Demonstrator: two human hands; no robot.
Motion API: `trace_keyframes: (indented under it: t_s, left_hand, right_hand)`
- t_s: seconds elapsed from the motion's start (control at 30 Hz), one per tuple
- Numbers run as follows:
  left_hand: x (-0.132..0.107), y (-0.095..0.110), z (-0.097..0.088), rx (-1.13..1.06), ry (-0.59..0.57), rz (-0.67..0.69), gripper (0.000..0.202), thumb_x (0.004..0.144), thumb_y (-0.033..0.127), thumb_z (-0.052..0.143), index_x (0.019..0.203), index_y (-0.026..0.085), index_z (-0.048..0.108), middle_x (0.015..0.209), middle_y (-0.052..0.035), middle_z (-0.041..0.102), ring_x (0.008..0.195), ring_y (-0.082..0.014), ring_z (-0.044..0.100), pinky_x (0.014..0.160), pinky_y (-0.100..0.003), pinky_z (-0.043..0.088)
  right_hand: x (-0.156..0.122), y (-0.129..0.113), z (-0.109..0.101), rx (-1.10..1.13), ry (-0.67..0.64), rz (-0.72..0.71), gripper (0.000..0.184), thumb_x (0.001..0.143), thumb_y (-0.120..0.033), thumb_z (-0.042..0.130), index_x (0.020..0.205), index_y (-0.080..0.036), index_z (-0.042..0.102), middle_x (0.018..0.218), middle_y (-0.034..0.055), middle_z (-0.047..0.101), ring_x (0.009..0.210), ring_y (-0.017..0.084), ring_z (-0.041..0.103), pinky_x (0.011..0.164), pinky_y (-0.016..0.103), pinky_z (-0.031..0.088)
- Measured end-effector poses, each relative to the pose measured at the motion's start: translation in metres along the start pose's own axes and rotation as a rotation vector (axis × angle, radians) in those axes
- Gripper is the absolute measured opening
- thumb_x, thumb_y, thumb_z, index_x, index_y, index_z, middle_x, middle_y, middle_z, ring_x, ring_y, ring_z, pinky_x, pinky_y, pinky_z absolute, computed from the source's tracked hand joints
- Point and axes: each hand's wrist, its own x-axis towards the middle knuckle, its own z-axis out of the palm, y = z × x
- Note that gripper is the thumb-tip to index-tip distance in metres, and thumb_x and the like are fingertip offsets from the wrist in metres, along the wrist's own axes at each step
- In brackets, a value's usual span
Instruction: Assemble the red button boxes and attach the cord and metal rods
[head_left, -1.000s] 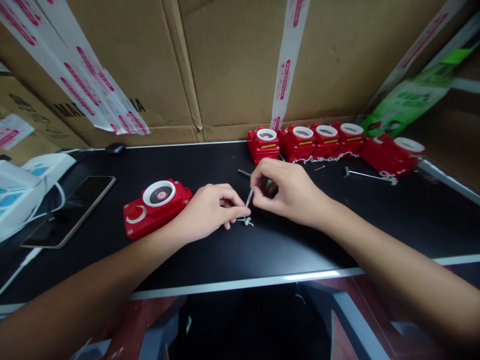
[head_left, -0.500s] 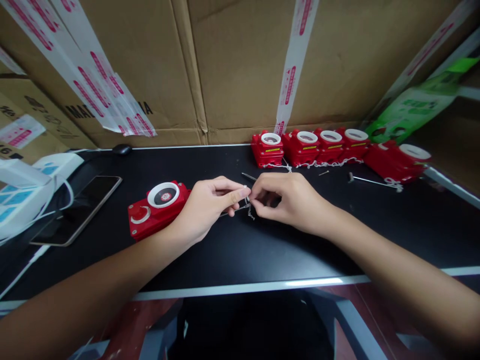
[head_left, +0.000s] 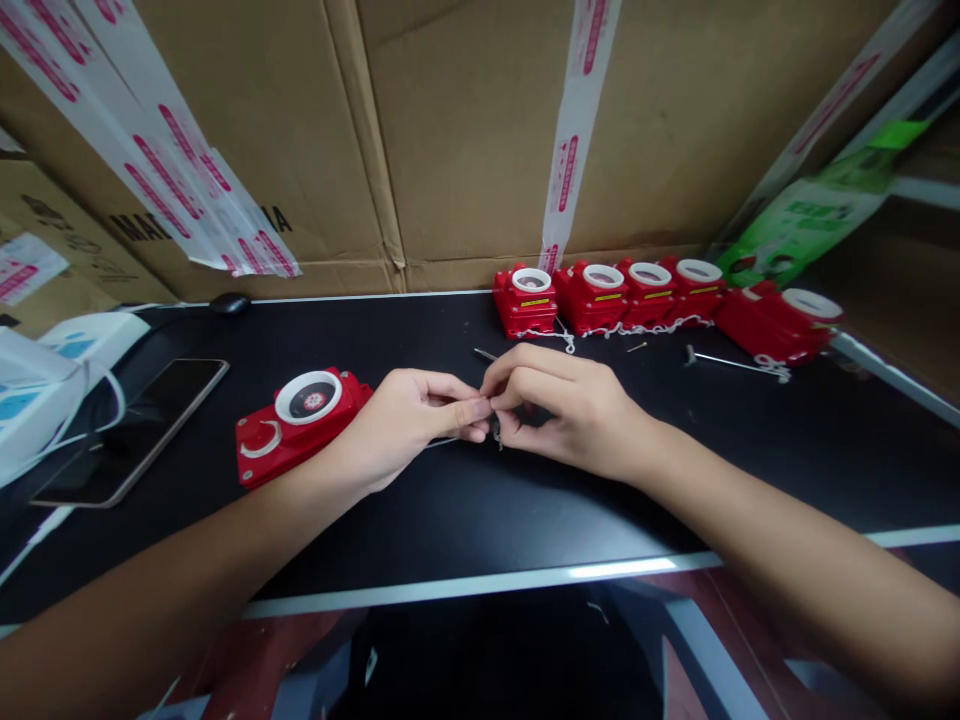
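Observation:
My left hand [head_left: 420, 420] and my right hand [head_left: 562, 405] meet over the black tabletop, fingertips pinched together. Between them is a thin white cord [head_left: 496, 434], its short end hanging below the fingers. A thin metal rod [head_left: 442, 442] pokes out under my left fingers; its far end is hidden. Left of my left hand lies a red box with a white ring and a round red knob [head_left: 304, 420], partly covered by my wrist. Just beyond my right fingers shows the tip of a pointed metal tool [head_left: 484, 353].
Several similar red boxes [head_left: 600, 300] with white cord stand along the back, by a green bottle [head_left: 817, 215]. Another metal rod [head_left: 739, 364] and a small pin [head_left: 637, 347] lie at right. A phone [head_left: 142, 430] and power strip [head_left: 105, 340] are left; cardboard [head_left: 465, 150] walls the back.
My right fingers have closed in against the left fingertips, and less of the cord and rod shows between them. The whole view has shifted slightly.

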Motion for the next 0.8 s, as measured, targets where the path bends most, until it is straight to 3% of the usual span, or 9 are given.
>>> trace_keyframes:
  t_s: [0.1,0.27,0.5,0.8]
  left_hand:
    - [0.0004,-0.0009,-0.0021,0.059,-0.006,-0.019,0.025,0.075,0.031,0.095,0.078,0.011,0.081,0.074,-0.0074,0.076,0.07,-0.0138,0.069,0.073,-0.026,0.057]
    - [0.0026,-0.005,-0.0026,0.055,-0.002,-0.006,0.023,0.075,0.029,0.094,0.088,0.013,0.084,0.078,-0.007,0.078,0.071,-0.0138,0.07,0.075,-0.027,0.058]
    - [0.0024,-0.0018,-0.0032,0.208,0.02,0.054,0.018,0.079,0.029,0.09,0.088,0.015,0.083,0.073,-0.0044,0.078,0.067,-0.0133,0.071,0.072,-0.025,0.057]
    - [-0.0012,0.0042,-0.0014,0.284,-0.045,0.098,0.017,0.088,0.029,0.082,0.09,0.013,0.077,0.076,-0.0048,0.077,0.067,-0.013,0.071,0.071,-0.024,0.058]
  right_hand:
    - [-0.0007,0.0,0.0012,0.027,-0.006,0.034,0.018,0.094,-0.007,0.064,0.086,-0.021,0.055,0.096,0.0071,0.069,0.081,0.016,0.065,0.07,0.028,0.053]
    - [-0.0019,0.002,0.0041,0.013,-0.015,0.1,0.016,0.091,-0.006,0.065,0.089,-0.02,0.058,0.095,0.0067,0.069,0.076,0.014,0.061,0.067,0.027,0.05]
    - [0.0001,0.0,0.0027,0.062,-0.022,0.174,0.009,0.091,-0.009,0.065,0.09,-0.017,0.065,0.089,0.0045,0.069,0.071,0.013,0.061,0.065,0.026,0.051]
    - [0.0041,-0.0016,0.0016,0.596,-0.017,0.624,0.007,0.085,-0.015,0.073,0.087,-0.016,0.067,0.077,0.0006,0.072,0.065,0.013,0.07,0.064,0.025,0.058]
